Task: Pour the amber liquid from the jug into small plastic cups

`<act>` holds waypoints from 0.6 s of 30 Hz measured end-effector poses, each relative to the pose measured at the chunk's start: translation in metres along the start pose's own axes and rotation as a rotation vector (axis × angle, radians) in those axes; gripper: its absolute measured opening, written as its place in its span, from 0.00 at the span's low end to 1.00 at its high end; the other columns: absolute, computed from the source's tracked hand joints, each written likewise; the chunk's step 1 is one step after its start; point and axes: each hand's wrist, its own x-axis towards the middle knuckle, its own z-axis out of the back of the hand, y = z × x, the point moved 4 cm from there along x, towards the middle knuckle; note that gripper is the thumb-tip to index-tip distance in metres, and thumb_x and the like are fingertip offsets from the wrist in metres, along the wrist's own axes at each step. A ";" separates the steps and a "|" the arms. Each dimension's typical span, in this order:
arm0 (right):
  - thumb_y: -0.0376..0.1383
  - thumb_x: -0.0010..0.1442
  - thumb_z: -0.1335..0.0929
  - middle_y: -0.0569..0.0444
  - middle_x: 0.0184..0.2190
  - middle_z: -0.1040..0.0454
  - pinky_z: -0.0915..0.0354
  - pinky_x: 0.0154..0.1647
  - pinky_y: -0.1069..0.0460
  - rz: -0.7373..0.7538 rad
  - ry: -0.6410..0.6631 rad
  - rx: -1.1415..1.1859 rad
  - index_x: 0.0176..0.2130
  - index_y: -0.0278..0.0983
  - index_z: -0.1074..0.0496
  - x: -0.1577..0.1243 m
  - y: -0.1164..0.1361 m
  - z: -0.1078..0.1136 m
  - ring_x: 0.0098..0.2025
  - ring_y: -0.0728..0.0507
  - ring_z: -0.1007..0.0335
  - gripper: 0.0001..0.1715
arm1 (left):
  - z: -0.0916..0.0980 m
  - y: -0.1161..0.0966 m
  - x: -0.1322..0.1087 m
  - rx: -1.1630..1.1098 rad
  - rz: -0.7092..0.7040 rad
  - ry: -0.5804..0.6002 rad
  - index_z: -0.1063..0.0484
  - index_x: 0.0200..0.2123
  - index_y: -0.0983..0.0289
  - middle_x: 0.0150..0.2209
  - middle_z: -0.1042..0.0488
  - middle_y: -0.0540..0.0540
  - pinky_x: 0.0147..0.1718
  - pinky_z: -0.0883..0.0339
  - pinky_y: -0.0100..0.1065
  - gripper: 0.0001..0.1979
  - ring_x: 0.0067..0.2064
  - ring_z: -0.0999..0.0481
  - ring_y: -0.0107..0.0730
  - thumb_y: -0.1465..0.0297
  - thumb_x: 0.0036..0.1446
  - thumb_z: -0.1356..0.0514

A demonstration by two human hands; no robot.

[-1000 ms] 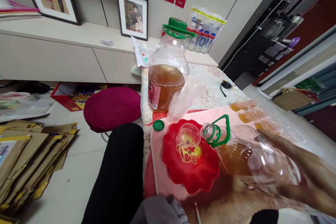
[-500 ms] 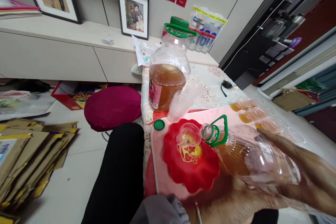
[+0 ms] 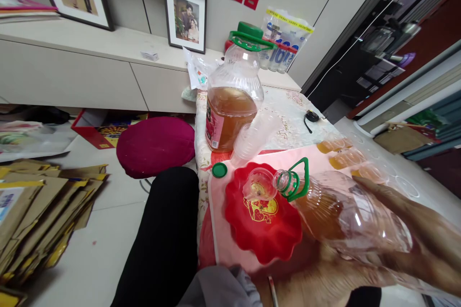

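A clear plastic bottle (image 3: 338, 206) with a green neck handle (image 3: 303, 180) lies tilted almost level, amber liquid inside. My left hand (image 3: 334, 268) supports it from below, and my right hand (image 3: 414, 220) grips its rear part at the right; some fingers are hidden. The uncapped mouth points left, at the rim of a clear plastic cup (image 3: 260, 183). That cup stands in a red scalloped plate (image 3: 277, 240). Whether liquid is flowing, I cannot tell. A green cap (image 3: 219, 170) rests left of the plate on a pink mat (image 3: 223, 235).
Behind the plate stand a stack of clear cups (image 3: 248, 139) and a large jug (image 3: 230, 115) of amber liquid. Several filled cups (image 3: 347, 157) line the mat's far right. A maroon stool (image 3: 154, 146) and flattened cardboard (image 3: 54, 211) are at the left.
The bottle's mouth has shifted very slightly left, closer to the cup. My hands keep their hold, and the view has moved a little.
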 end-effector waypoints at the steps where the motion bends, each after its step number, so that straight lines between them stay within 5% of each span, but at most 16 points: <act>1: 0.63 0.58 0.29 0.36 0.64 0.25 0.20 0.48 0.29 -0.002 0.007 -0.001 0.76 0.44 0.47 -0.001 -0.001 -0.001 0.58 0.21 0.22 0.58 | -0.001 -0.004 -0.001 0.004 0.002 0.005 0.29 0.67 0.52 0.69 0.30 0.59 0.71 0.37 0.55 0.47 0.75 0.38 0.60 0.54 0.43 0.22; 6: 0.63 0.59 0.30 0.36 0.65 0.26 0.21 0.50 0.28 -0.023 0.027 -0.003 0.76 0.45 0.47 -0.003 -0.006 -0.002 0.59 0.21 0.22 0.58 | 0.001 -0.018 -0.010 0.124 0.060 -0.018 0.22 0.60 0.55 0.64 0.25 0.57 0.73 0.41 0.54 0.31 0.74 0.35 0.55 0.56 0.53 0.26; 11: 0.64 0.57 0.28 0.36 0.65 0.26 0.21 0.50 0.29 -0.013 0.031 -0.019 0.77 0.45 0.48 0.000 -0.005 -0.002 0.59 0.21 0.22 0.61 | 0.002 -0.025 -0.011 0.184 0.128 -0.013 0.24 0.61 0.60 0.59 0.21 0.60 0.67 0.30 0.57 0.25 0.67 0.25 0.49 0.53 0.69 0.42; 18: 0.66 0.55 0.29 0.41 0.67 0.27 0.22 0.51 0.27 -0.045 0.032 0.018 0.76 0.50 0.49 -0.002 -0.007 -0.004 0.60 0.19 0.24 0.61 | -0.001 -0.030 -0.013 0.192 0.105 -0.038 0.18 0.55 0.50 0.60 0.21 0.46 0.70 0.37 0.45 0.24 0.70 0.30 0.49 0.55 0.54 0.29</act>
